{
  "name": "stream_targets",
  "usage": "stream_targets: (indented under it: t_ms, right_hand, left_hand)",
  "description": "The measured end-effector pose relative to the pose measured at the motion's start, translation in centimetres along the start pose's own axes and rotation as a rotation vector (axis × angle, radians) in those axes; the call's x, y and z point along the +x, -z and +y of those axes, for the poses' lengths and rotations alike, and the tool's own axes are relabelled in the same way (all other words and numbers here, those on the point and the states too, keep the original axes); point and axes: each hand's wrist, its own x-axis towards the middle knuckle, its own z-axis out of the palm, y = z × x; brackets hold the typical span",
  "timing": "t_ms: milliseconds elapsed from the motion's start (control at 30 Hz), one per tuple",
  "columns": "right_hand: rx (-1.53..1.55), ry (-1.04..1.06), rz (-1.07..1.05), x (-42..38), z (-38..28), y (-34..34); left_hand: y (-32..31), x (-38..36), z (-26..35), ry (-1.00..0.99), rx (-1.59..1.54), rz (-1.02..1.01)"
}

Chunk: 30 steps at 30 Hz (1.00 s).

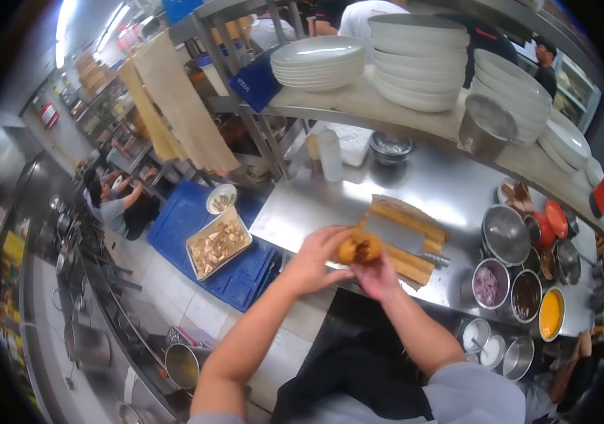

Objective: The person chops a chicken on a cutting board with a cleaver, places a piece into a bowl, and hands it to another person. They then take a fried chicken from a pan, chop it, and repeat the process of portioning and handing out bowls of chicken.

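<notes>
Above the near edge of the steel counter, both my hands hold a round orange-brown food item (pixel 360 247) with a dark, rough opening or filling on the side facing me. My left hand (pixel 314 260) is curved around its left side, fingers over the top. From below and the right, my right hand (pixel 377 277) supports it, with its fingers partly hidden. Just beyond lies a wooden cutting board (pixel 415 267) with a ragged-looking edge. A wide-bladed knife (pixel 395 239) rests flat across the board, its handle pointing right.
Bowls of chopped purple onion (pixel 487 284), dark sauce (pixel 526 295) and orange sauce (pixel 550 314) stand at right. A tray of pale food pieces (pixel 218 244) sits on a blue lid (pixel 174 219) at left. Stacked plates (pixel 319 63) fill the overhead shelf. Another person (pixel 121 201) is farther left.
</notes>
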Motion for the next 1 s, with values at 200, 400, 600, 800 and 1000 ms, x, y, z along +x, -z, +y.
stream_targets:
  t_ms: [200, 400, 600, 800, 1000]
  right_hand:
    - [-0.196, 0.061, 0.297, -4.0, -2.5, 2.6]
    - [-0.467, -0.207, 0.459, -5.0, -7.6, 5.5]
    - [-0.886, -0.295, 0.519, -3.3, -12.4, 7.1]
    - [-1.246, 0.165, 0.632, -8.8, -17.5, 9.5]
    - [-1.412, 0.185, 0.776, -8.8, -17.6, 14.6]
  left_hand:
    - [-12.7, 2.7, -4.7, 0.116, -0.196, 0.140]
    - [-20.5, 8.1, -9.9, 0.476, -0.359, -0.109]
    - [-20.2, 12.4, -9.4, 0.796, -0.552, -0.414]
    - [-16.3, 7.9, -14.8, 0.635, -0.414, 0.007]
    - [-15.1, 2.0, -17.7, 0.855, -0.480, 0.230]
